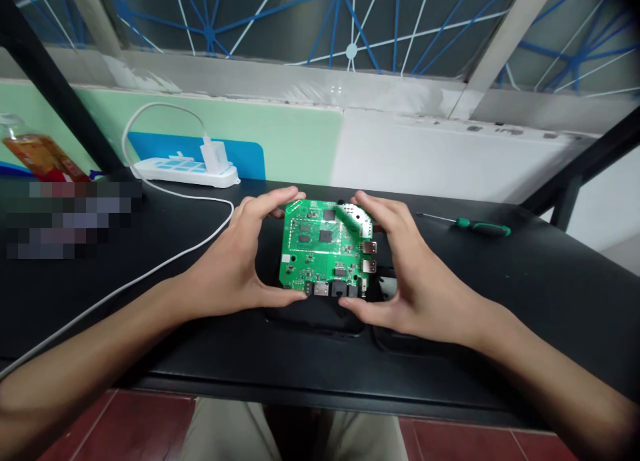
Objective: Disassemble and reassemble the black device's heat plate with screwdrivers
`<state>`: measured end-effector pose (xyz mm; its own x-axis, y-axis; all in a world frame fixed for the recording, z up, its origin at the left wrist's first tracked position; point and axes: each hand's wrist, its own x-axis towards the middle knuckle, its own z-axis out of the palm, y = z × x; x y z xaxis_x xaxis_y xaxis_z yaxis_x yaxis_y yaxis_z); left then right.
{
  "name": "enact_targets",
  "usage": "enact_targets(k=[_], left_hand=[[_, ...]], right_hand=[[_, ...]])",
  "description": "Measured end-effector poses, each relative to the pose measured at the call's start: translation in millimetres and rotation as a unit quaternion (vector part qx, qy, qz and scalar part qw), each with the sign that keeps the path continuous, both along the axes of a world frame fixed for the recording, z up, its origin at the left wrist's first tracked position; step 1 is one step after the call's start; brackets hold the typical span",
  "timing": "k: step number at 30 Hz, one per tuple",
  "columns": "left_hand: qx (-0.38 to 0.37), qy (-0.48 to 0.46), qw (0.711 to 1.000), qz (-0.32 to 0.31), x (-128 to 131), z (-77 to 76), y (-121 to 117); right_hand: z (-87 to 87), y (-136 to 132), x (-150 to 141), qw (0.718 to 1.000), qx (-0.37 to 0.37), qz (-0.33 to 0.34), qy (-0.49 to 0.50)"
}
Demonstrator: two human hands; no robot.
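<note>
A green circuit board [315, 247] with chips and metal ports is held up between my two hands, its component side facing me. My left hand [230, 254] grips the left side, thumb along the lower edge and fingers at the upper left corner. On the other side my right hand [420, 267] pinches it, thumb at the bottom ports and fingers by the upper right corner. Beneath the board lies a black plastic casing [315, 321], mostly hidden by it. A second black casing part [410, 344] rests to the right, partly under my right hand.
A green-handled screwdriver [470, 225] lies at the right of the black table [200, 354]. Behind on the left stands a white power strip [187, 173] with a charger [215, 156] plugged in. Its white cable [150, 291] runs across the left side. A bottle [43, 154] is at far left.
</note>
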<state>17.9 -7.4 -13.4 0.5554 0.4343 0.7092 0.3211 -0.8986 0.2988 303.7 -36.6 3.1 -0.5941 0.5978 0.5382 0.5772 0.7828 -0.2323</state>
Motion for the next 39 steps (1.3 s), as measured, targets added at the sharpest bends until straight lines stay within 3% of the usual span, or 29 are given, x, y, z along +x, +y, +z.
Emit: enact_targets(k=[14, 21, 29, 33, 39], left_hand=[[-0.010, 0.028, 0.999, 0.017, 0, 2.4, -3], [0.039, 0.079, 0.994, 0.068, 0, 10.1, -10], [0.081, 0.119, 0.981, 0.129, 17, 7.5, -15], [0.105, 0.158, 0.971, 0.148, 31, 18.6, -11], [0.100, 0.194, 0.972, 0.092, 53, 37.8, -8]], right_hand=[[-0.3, 2, 0, 1.000, 0.025, 0.012, 0.013], [0.6, 2, -1, 0.999, 0.042, 0.005, 0.022], [1.3, 2, -3, 0.999, 0.038, 0.004, 0.027], [1.1, 3, -3, 0.998, 0.051, 0.000, 0.033], [1.3, 3, -2, 0.998, 0.059, -0.007, 0.037]])
